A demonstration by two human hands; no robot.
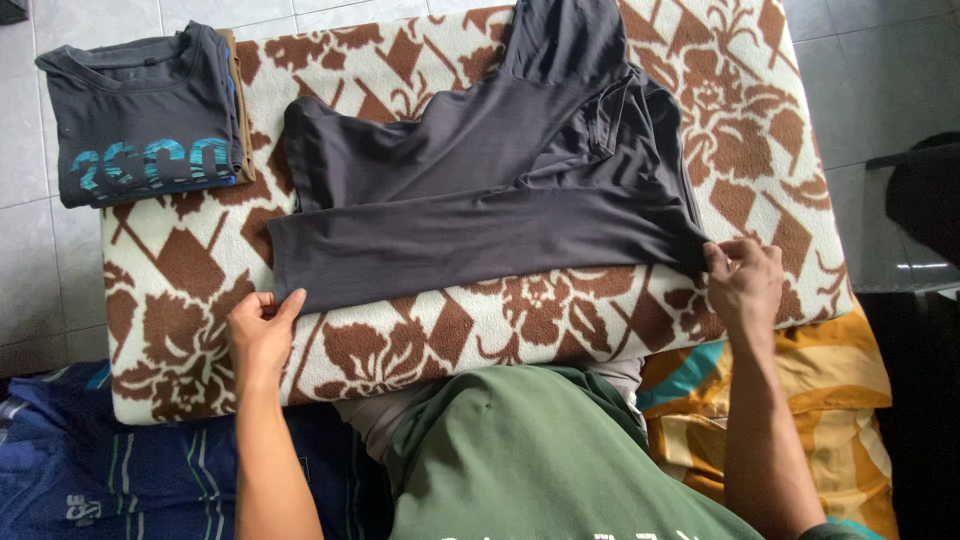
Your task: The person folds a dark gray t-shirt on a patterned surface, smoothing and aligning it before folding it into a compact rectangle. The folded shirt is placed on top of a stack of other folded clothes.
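Note:
A dark grey long-sleeved shirt (480, 190) lies partly folded across a brown and cream patterned blanket (560, 320). My left hand (258, 335) pinches the shirt's near left corner at the hem. My right hand (745, 280) grips the shirt's near right corner, fingers closed on the fabric. One sleeve runs up toward the far edge of the blanket. My green-clad lap fills the bottom middle of the view.
A folded stack of dark shirts (145, 115) with a blue printed front sits at the blanket's far left corner. Blue cloth (110, 470) lies at the lower left, yellow and orange cloth (840, 400) at the lower right. White tile floor (30, 230) surrounds the blanket.

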